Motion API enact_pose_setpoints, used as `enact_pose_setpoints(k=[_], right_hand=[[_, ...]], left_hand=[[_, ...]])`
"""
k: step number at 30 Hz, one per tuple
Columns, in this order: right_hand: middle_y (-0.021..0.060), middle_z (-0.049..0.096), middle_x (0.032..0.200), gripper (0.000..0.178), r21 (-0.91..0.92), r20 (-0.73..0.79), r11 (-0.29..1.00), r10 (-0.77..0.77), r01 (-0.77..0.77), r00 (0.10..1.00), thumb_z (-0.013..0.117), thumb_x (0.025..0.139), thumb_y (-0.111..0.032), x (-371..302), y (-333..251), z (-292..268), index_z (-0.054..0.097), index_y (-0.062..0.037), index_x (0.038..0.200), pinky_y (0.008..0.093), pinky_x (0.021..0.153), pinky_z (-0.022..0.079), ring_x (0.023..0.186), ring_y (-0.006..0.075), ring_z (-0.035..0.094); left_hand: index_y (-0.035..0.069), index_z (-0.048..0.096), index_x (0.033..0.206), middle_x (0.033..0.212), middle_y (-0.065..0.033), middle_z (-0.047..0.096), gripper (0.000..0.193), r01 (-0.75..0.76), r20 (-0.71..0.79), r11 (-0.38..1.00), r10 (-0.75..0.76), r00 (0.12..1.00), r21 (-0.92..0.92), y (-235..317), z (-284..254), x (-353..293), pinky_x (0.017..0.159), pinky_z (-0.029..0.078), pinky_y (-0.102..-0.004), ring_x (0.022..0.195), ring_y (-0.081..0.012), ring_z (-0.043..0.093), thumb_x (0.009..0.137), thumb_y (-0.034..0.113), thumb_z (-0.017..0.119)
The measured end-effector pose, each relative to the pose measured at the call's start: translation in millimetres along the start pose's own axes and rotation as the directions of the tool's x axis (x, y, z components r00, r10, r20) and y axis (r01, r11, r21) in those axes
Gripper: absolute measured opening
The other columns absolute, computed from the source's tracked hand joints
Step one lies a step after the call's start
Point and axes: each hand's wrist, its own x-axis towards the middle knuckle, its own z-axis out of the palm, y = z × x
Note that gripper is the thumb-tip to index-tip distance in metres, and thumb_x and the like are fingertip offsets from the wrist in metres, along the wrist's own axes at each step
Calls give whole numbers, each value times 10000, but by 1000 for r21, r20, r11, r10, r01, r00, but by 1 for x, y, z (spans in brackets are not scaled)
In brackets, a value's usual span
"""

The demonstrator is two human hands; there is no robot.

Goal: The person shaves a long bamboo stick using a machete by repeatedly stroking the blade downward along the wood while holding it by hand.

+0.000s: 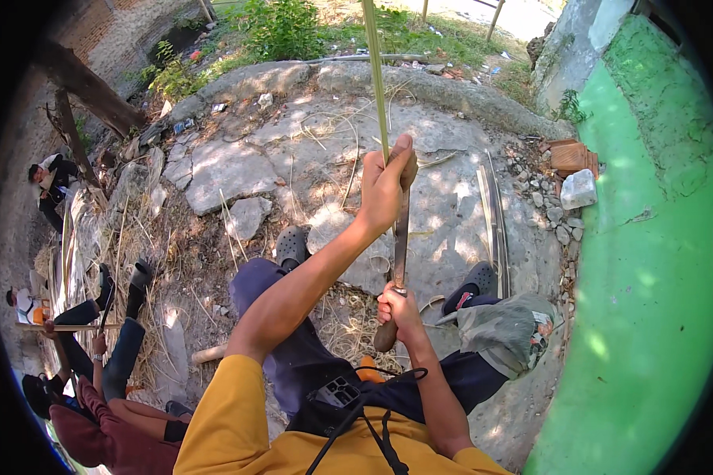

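My right hand (400, 311) is closed round the brown wooden handle of a knife (402, 249), whose long blade points up and away from me. Above it, my left hand (384, 188) is closed round a long, narrow green bamboo strip (375, 75), close by the far end of the blade. The strip rises past the top edge of the view. Fingers of the left hand hide how strip and blade meet. Across my right knee lies a grey-green cloth (495, 328); both hands are over the space between my legs.
Thin split strips (495, 222) lie on cracked concrete beyond my right clog (473, 286). A green wall (642, 293) bounds the right, with a pale stone block (578, 188) beside it. Co-workers sit at the left, one in a maroon top (107, 431). Shavings (341, 321) litter the ground.
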Motion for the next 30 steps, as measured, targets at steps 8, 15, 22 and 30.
enact_pose_setpoints(k=[8,15,22,30], right_hand=[[-8,463,612,135,-51,5,990,-133,133,991,582,837,1,-10,-13,23,472,-77,826,258,442,335,493,76,420],[6,462,598,118,-41,-22,989,-145,144,989,566,849,-5,10,12,8,482,-67,794,263,439,352,472,92,423],[8,485,603,96,-115,-154,987,-128,110,980,552,857,-13,31,39,-18,498,-60,793,258,426,342,469,88,431],[-6,496,608,121,-127,-74,971,-213,203,974,582,855,-34,15,10,11,496,-60,774,258,407,326,446,83,430]], left_hand=[[142,317,679,583,69,237,446,-28,-28,999,29,999,35,-3,2,2,466,152,-279,493,-58,202,1063,320,458],[130,302,659,569,56,230,476,-49,-50,999,49,998,3,-2,0,1,459,146,-286,477,-68,198,1056,335,466],[131,348,649,580,69,255,454,-5,-45,997,2,999,-71,-1,-5,4,483,173,-278,502,-60,214,1066,269,460],[139,255,614,543,50,210,538,-42,-40,998,40,998,-42,0,4,6,438,142,-291,457,-77,187,1062,363,450]])
